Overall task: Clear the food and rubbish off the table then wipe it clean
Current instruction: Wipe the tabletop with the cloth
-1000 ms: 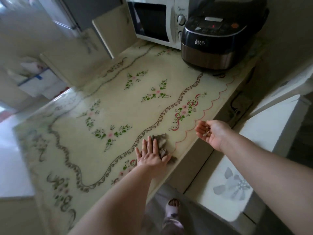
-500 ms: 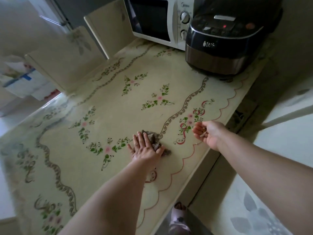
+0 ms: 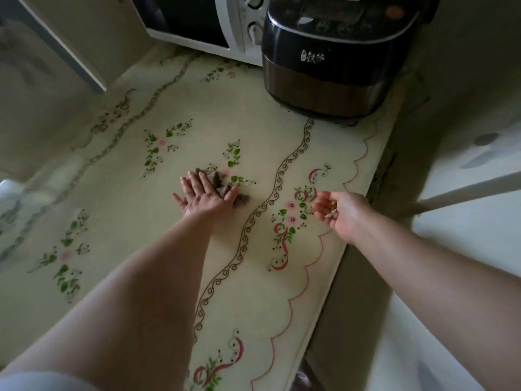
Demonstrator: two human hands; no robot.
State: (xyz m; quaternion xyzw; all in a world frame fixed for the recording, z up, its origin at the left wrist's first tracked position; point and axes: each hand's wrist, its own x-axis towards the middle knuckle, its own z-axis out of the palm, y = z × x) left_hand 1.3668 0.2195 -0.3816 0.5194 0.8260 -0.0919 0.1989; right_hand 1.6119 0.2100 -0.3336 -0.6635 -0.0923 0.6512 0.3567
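Left hand [image 3: 207,197]: flat, pressing cloth [image 3: 222,183], middle of bench [image 3: 253,292] | right hand [image 3: 342,211]: cupped round scraps [image 3: 331,212], near right edge | status: food apparently cleared; wiping ongoing; scraps undisposed.

I see my left grip [image 3: 207,197] lying flat, fingers straight, pressing a crumpled brown cloth [image 3: 222,183] onto the floral worktop [image 3: 197,114]. My right grip [image 3: 342,211] hovers near the scalloped right edge, cupped around a few brown scraps [image 3: 331,213]. A black rice cooker [image 3: 332,66] and a white microwave [image 3: 234,26] stand side by side at the far end.
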